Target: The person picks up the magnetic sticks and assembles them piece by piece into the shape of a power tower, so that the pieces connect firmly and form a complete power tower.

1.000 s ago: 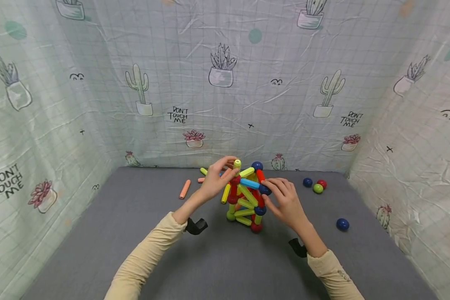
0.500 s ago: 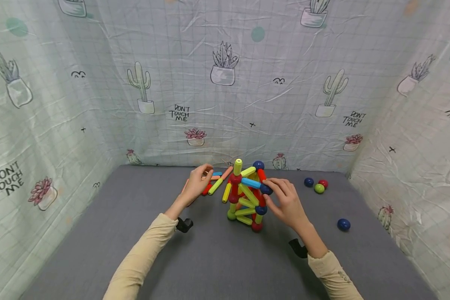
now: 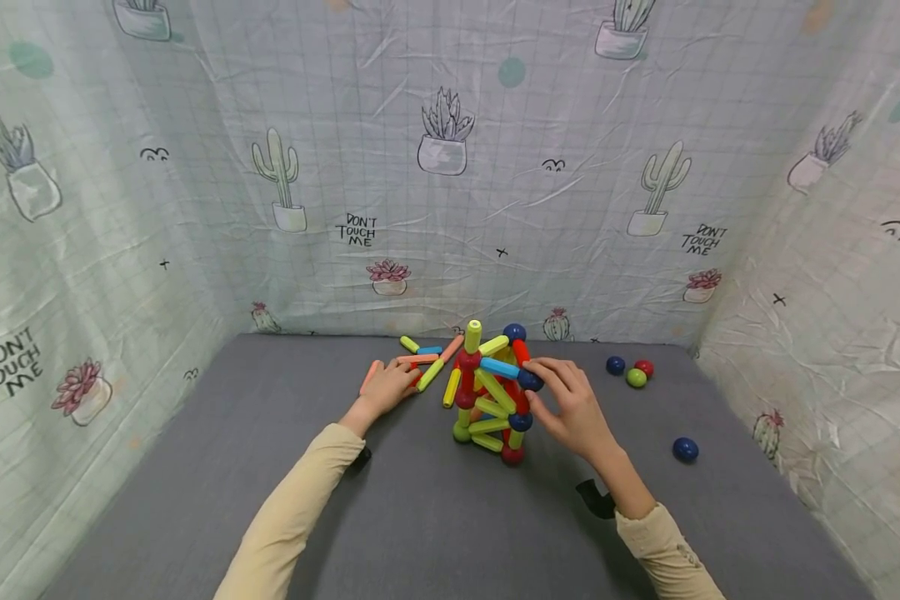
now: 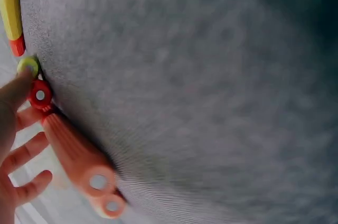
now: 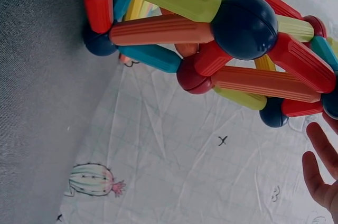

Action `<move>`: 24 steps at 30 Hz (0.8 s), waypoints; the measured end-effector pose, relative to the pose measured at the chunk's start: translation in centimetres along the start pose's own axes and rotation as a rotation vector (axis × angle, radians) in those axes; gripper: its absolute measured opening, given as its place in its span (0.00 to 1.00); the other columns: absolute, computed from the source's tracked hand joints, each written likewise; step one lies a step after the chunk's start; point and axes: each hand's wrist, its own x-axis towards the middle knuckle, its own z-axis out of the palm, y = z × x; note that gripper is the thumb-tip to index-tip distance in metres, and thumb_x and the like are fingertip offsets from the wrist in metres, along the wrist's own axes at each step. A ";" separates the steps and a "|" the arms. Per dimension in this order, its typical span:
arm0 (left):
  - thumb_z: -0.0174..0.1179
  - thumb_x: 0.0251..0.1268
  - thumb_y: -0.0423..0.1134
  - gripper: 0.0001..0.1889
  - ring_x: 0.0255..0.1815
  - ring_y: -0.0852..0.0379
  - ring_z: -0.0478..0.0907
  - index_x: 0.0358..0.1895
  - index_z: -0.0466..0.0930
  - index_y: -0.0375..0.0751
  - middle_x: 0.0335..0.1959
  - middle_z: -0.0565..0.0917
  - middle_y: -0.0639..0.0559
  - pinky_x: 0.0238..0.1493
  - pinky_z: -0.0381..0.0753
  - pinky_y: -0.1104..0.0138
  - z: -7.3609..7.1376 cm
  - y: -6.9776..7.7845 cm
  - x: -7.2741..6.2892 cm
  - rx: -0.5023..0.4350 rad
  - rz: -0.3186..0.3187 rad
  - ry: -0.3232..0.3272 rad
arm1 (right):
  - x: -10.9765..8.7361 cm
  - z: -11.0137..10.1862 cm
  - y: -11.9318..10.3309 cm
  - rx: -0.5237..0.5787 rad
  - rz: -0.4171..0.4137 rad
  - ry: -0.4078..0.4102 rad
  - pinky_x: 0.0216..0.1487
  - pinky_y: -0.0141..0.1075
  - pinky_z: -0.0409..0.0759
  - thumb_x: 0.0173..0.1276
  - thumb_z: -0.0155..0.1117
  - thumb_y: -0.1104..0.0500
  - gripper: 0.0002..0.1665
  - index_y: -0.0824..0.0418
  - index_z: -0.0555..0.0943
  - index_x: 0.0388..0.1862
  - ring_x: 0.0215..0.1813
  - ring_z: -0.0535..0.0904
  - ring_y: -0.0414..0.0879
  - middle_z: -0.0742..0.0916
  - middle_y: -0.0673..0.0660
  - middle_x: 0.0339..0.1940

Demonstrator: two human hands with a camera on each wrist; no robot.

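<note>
A standing frame of magnetic rods and balls (image 3: 497, 390) rises in the middle of the table, an upright yellow-green rod (image 3: 473, 337) on its top left. My right hand (image 3: 576, 410) holds a dark blue ball (image 3: 529, 380) at its upper right corner, thumb below and fingers above; in the right wrist view the fingertips meet this ball at the edge. My left hand (image 3: 386, 387) reaches low into loose rods. In the left wrist view its fingers are spread, the thumb touching a yellow-green rod (image 4: 27, 65) and a finger close beside a red rod (image 4: 40, 95).
Salmon rods (image 4: 79, 158) lie by the left hand, with a blue rod (image 3: 430, 351) and a yellow rod (image 3: 452, 388) nearby. Several loose balls sit at the right, among them a green ball (image 3: 636, 378) and a lone blue ball (image 3: 686, 450). A patterned curtain (image 3: 450, 250) encloses the table.
My left hand has left the upright yellow-green rod on the frame, moved left and come down among the loose rods. The right hand stays on the dark blue ball.
</note>
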 end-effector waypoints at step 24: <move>0.55 0.61 0.42 0.20 0.43 0.47 0.75 0.56 0.66 0.43 0.42 0.80 0.45 0.46 0.69 0.50 -6.0 2.8 3.0 -0.452 -0.189 0.081 | 0.1 -0.2 -0.1 -0.008 0.001 -0.007 0.42 0.43 0.67 0.66 0.49 0.48 0.23 0.62 0.76 0.50 0.46 0.71 0.49 0.79 0.58 0.48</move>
